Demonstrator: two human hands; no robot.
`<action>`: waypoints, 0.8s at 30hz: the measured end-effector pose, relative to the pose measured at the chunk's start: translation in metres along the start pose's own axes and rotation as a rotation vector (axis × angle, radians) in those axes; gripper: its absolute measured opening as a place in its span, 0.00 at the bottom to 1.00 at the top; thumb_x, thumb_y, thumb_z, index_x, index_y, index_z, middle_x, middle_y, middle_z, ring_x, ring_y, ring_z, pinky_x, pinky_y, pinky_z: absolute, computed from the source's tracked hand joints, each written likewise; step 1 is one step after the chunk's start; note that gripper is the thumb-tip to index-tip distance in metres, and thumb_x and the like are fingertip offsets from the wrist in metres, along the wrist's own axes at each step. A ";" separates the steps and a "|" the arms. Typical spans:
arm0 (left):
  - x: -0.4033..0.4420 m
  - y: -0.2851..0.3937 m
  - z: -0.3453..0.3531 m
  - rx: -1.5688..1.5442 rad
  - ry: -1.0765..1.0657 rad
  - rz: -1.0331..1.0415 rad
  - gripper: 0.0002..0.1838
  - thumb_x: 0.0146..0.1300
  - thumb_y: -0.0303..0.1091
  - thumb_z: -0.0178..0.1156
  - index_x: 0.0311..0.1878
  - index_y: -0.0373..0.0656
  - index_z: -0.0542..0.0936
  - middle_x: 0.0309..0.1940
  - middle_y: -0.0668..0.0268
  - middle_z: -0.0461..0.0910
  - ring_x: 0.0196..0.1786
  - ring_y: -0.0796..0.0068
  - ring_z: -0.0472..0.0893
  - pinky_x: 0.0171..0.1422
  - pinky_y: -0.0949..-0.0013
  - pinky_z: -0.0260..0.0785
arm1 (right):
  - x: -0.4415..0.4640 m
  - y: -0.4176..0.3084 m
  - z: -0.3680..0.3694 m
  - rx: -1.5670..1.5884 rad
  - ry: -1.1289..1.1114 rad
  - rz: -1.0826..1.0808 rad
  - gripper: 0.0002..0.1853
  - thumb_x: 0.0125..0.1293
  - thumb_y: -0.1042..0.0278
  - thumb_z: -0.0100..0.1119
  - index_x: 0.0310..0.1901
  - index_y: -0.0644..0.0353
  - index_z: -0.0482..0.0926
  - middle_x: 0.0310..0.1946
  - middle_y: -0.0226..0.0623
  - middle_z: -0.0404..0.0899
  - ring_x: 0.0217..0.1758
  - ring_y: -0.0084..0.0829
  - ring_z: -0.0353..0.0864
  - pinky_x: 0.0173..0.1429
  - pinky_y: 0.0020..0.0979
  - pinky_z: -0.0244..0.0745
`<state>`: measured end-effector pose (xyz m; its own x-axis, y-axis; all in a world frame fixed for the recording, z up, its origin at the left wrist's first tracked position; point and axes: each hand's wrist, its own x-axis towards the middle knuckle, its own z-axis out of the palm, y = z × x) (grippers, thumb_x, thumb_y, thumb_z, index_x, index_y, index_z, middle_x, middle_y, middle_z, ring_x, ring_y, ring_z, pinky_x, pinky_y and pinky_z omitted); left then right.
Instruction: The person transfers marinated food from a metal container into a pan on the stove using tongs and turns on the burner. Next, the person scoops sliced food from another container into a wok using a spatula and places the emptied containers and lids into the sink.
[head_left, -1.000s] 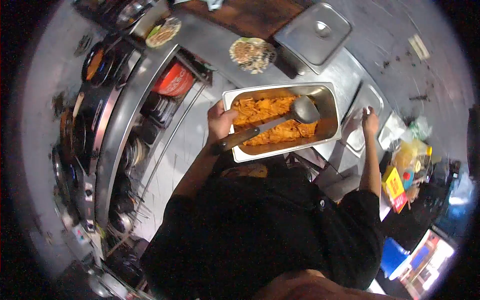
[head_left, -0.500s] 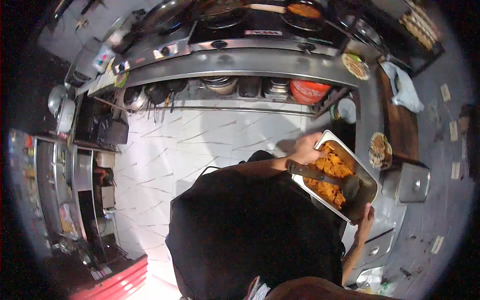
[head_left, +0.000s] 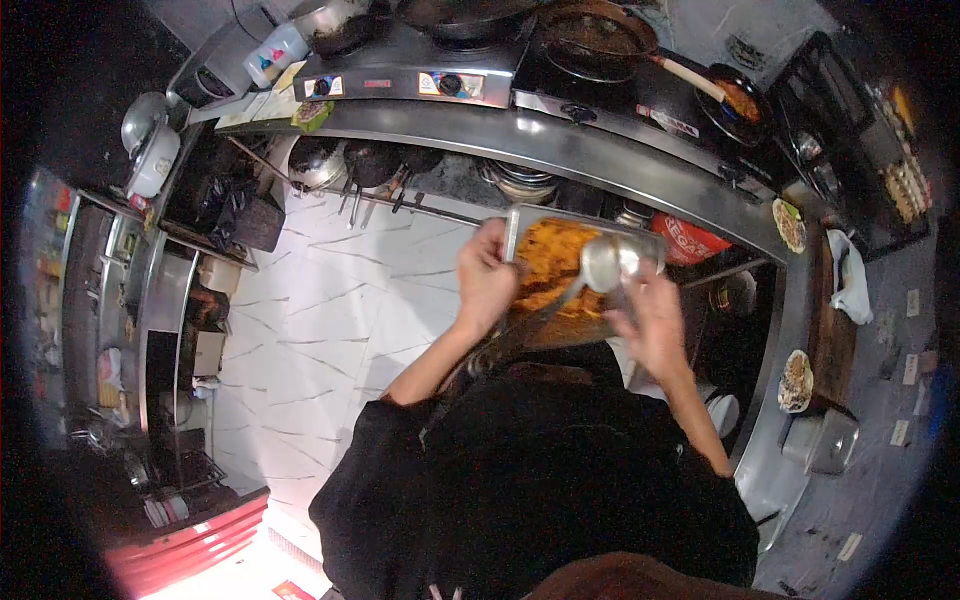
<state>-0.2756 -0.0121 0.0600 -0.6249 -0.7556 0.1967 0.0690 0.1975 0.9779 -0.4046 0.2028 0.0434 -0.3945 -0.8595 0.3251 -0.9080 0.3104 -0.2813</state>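
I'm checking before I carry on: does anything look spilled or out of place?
A white cloth lies crumpled over the wooden board's edge, which looks untidy. I see no spill around the metal food pan, though blur hides detail.

Glare whitens the floor (head_left: 300,470) at near left; motion blurs the ladle (head_left: 600,264); fisheye distortion curves the counter (head_left: 500,135); corners fall black.

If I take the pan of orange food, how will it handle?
The pan should stay stiff: its walls look like metal. Probably fairly heavy, given the food spread inside. The ladle may slide or swing if it tilts, its handle overhanging the rim.
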 end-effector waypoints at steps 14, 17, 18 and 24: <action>0.102 -0.014 -0.199 -0.056 0.547 -0.122 0.15 0.40 0.11 0.49 0.20 0.46 0.60 0.16 0.77 0.62 0.20 0.88 0.59 0.23 0.81 0.51 | 0.270 -0.121 0.103 0.851 -0.301 -0.799 0.18 0.54 0.76 0.57 0.49 0.53 0.74 0.43 0.35 0.71 0.41 0.38 0.77 0.44 0.31 0.77; 0.141 -0.010 -0.218 -0.107 0.573 -0.131 0.14 0.39 0.12 0.47 0.21 0.46 0.60 0.17 0.76 0.63 0.20 0.87 0.60 0.25 0.82 0.52 | 0.322 -0.089 0.092 0.858 -0.317 -0.519 0.21 0.54 0.76 0.60 0.50 0.47 0.74 0.45 0.34 0.72 0.41 0.35 0.78 0.40 0.31 0.78; 0.153 -0.008 -0.224 -0.116 0.594 -0.144 0.14 0.40 0.12 0.46 0.22 0.46 0.60 0.17 0.76 0.63 0.21 0.87 0.60 0.26 0.82 0.53 | 0.339 -0.080 0.073 1.212 -0.858 0.007 0.22 0.56 0.78 0.57 0.53 0.52 0.71 0.47 0.36 0.73 0.41 0.35 0.79 0.38 0.32 0.80; 0.223 -0.036 -0.257 -0.070 0.633 -0.098 0.15 0.41 0.11 0.47 0.21 0.46 0.60 0.17 0.75 0.63 0.20 0.85 0.61 0.25 0.81 0.54 | 0.409 -0.048 0.095 1.799 -1.288 0.339 0.19 0.66 0.68 0.46 0.58 0.58 0.63 0.43 0.43 0.72 0.32 0.35 0.80 0.29 0.34 0.79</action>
<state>-0.2174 -0.3483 0.0869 -0.0524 -0.9946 0.0894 0.0991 0.0839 0.9915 -0.5093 -0.2024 0.1046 0.4947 -0.8260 -0.2700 0.4866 0.5207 -0.7014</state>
